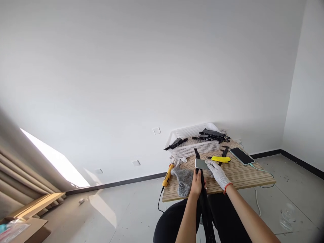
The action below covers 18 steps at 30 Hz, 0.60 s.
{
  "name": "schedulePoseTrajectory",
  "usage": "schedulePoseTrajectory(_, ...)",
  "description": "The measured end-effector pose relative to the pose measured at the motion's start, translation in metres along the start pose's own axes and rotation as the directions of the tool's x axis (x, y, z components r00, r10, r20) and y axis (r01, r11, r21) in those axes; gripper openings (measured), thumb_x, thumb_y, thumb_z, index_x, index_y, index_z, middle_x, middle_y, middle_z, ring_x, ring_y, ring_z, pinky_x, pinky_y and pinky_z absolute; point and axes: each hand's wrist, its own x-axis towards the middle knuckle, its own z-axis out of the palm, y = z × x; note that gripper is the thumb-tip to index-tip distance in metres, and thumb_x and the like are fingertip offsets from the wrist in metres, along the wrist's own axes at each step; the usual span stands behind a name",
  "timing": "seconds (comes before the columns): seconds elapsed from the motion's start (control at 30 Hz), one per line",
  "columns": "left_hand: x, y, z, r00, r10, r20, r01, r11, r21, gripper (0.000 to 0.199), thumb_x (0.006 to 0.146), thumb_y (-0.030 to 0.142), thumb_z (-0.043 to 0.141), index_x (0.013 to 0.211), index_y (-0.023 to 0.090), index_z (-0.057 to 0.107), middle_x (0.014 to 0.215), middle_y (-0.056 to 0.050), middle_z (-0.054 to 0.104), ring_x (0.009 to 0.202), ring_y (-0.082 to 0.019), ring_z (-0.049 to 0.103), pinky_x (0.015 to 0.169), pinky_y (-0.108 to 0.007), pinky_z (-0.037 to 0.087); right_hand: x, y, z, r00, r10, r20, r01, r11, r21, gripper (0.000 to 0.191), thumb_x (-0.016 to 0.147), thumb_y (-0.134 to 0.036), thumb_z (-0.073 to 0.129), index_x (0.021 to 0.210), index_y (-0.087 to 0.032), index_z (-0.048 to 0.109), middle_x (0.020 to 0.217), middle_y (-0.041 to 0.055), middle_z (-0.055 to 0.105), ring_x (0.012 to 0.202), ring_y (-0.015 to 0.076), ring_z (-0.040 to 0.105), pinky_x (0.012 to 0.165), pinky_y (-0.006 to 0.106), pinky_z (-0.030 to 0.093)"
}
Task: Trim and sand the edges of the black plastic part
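Note:
My left hand (196,184), bare, is wrapped round a long black plastic strip (206,212) that runs from above the table edge down between my legs. My right hand (217,172) wears a white knit glove with a red cuff. Its fingers grip a flat grey-green rectangular piece with a pale edge (201,164), which lies across the strip just above my left hand. Whether this piece is stiff or soft I cannot tell. Beside my left hand lies a grey cloth (184,182). A yellow utility knife (220,159) rests past my right fingers.
A white plastic basket (199,148) at the table's back holds several black parts (211,135). On the wooden table (243,177) are a black caliper (224,151), a phone (242,156) on a cable, a corded yellow tool (167,175) and a white glove (178,160). A clear bottle (288,216) is on the floor.

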Motion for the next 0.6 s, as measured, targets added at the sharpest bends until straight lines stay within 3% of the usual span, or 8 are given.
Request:
schedulePoseTrajectory(0.1,0.000,-0.001,-0.003,1.000,-0.020,0.024,0.019,1.000,0.022,0.069,0.082,0.081,0.058,0.120,0.025,0.042,0.064,0.008,0.054,0.041,-0.007,0.044,0.044,-0.022,0.045,-0.005,-0.003,0.003,1.000,-0.005,-0.004,0.006,0.999,0.037,0.054,0.071,-0.062,0.067,0.108,-0.023,0.074,0.109,0.0080,0.073,0.074,0.0173,0.059,0.062,0.029,0.048)
schedulePoseTrajectory(0.2,0.000,-0.004,-0.006,0.999,-0.030,-0.017,0.030,0.999,0.017,0.070,0.080,0.083,0.059,0.115,0.024,0.043,0.063,0.009,0.053,0.040,-0.006,0.042,0.043,-0.020,0.041,-0.010,-0.004,0.008,1.000,-0.003,0.021,0.002,0.998,0.070,0.055,0.067,-0.062,0.068,0.106,-0.023,0.073,0.107,0.0088,0.073,0.074,0.0183,0.060,0.057,0.029,0.046)
schedulePoseTrajectory(0.3,0.000,-0.009,-0.008,0.998,-0.051,-0.021,0.052,0.998,0.025,0.079,0.078,0.083,0.060,0.126,0.025,0.040,0.062,0.009,0.054,0.039,-0.007,0.042,0.042,-0.020,0.037,-0.013,-0.004,0.012,0.999,-0.013,0.031,0.011,0.998,0.069,0.053,0.068,-0.062,0.068,0.104,-0.023,0.073,0.107,0.0088,0.073,0.079,0.0209,0.064,0.059,0.031,0.049)
schedulePoseTrajectory(0.4,0.003,-0.017,-0.011,0.999,-0.030,-0.032,0.032,0.997,0.075,0.085,0.079,0.084,0.058,0.134,0.022,0.039,0.061,0.008,0.055,0.039,-0.009,0.043,0.041,-0.021,0.035,-0.014,-0.003,0.014,0.996,-0.083,-0.023,0.085,0.994,0.071,0.044,0.074,-0.060,0.067,0.099,-0.024,0.074,0.105,0.0081,0.074,0.093,0.0243,0.067,0.075,0.035,0.057)
schedulePoseTrajectory(0.47,0.006,-0.023,-0.012,0.994,-0.060,-0.094,0.067,0.995,0.072,0.098,0.075,0.088,0.058,0.142,0.021,0.033,0.060,0.008,0.055,0.037,-0.010,0.043,0.039,-0.023,0.033,-0.015,-0.002,0.013,0.993,-0.114,-0.040,0.116,0.991,0.064,0.040,0.075,-0.058,0.068,0.096,-0.025,0.075,0.101,0.0074,0.074,0.096,0.0249,0.068,0.082,0.037,0.057)
schedulePoseTrajectory(0.53,0.008,-0.027,-0.012,0.981,-0.116,-0.158,0.123,0.992,0.038,0.112,0.068,0.092,0.059,0.148,0.019,0.027,0.057,0.009,0.054,0.034,-0.011,0.041,0.037,-0.023,0.030,-0.016,0.000,0.012,0.994,-0.104,-0.029,0.105,0.994,0.039,0.037,0.077,-0.058,0.069,0.094,-0.025,0.075,0.098,0.0067,0.074,0.092,0.0240,0.068,0.080,0.036,0.058)
schedulePoseTrajectory(0.6,0.007,-0.027,-0.010,0.980,-0.126,-0.156,0.129,0.992,0.010,0.112,0.066,0.091,0.061,0.146,0.018,0.030,0.056,0.010,0.053,0.032,-0.010,0.039,0.036,-0.023,0.029,-0.017,0.001,0.011,0.997,-0.070,-0.025,0.071,0.997,0.014,0.039,0.077,-0.058,0.071,0.096,-0.025,0.076,0.097,0.0065,0.074,0.085,0.0225,0.068,0.073,0.034,0.057)
